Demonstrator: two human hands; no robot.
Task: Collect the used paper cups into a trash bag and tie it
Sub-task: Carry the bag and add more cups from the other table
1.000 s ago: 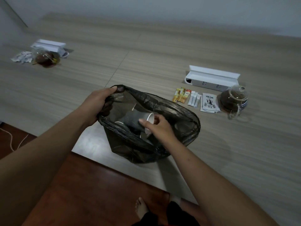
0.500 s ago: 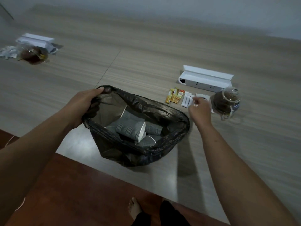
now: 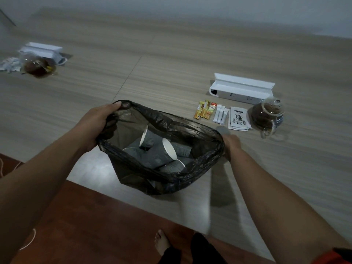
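Note:
A black trash bag (image 3: 171,180) stands open at the near edge of the wooden table (image 3: 171,69). Inside it lie several grey ribbed paper cups (image 3: 162,153) with white insides, tipped on their sides. My left hand (image 3: 99,124) grips the bag's rim at its far left. My right hand (image 3: 231,144) is at the rim's right side, its fingers closed around the plastic there and partly hidden behind the bag's edge.
Right of the bag lie orange sachets (image 3: 205,110), white sticks (image 3: 221,115), tea packets (image 3: 239,119), a glass teapot (image 3: 266,115) and a white socket box (image 3: 242,88). A second teapot (image 3: 37,66) and box (image 3: 42,51) sit far left. My bare foot (image 3: 162,242) is below.
My right hand dropped a cup into the bag, drew out to the right, then came back down onto the bag's right rim. The left hand kept hold of the rim.

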